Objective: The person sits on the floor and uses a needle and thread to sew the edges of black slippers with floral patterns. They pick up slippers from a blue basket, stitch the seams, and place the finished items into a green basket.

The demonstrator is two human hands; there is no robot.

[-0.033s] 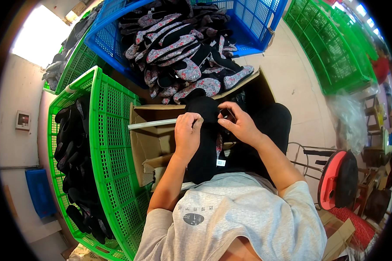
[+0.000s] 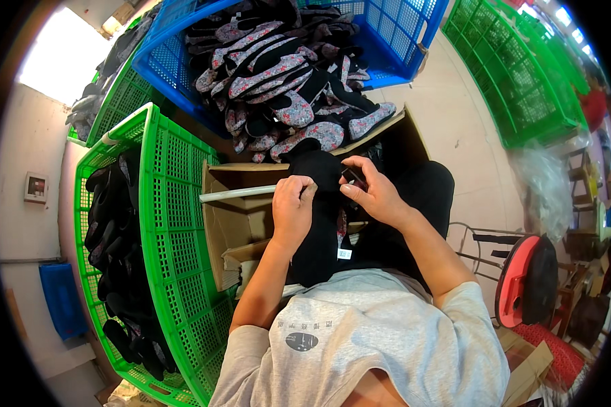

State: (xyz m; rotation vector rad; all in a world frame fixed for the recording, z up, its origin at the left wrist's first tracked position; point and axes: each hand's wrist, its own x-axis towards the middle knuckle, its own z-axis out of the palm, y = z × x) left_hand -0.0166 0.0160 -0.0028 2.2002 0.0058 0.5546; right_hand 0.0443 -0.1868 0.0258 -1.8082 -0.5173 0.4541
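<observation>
We hold a black fabric shoe upper (image 2: 317, 203) over our lap, its long axis running near to far. Our left hand (image 2: 292, 207) grips a white stick (image 2: 232, 194) pointing left; our right hand (image 2: 372, 191) pinches the upper's far right edge.

Your only view comes from the head camera, worn high and looking almost straight down over your grey shirt (image 2: 360, 332) and forearms, which enter from the lower edge. It sits close to your lap, so the left hand (image 2: 292, 210) and right hand (image 2: 377, 197) fill the centre. The fisheye bends the green crate (image 2: 176, 224) and blue crate (image 2: 400, 34) toward the dark rim. No second view shares the scene.
</observation>
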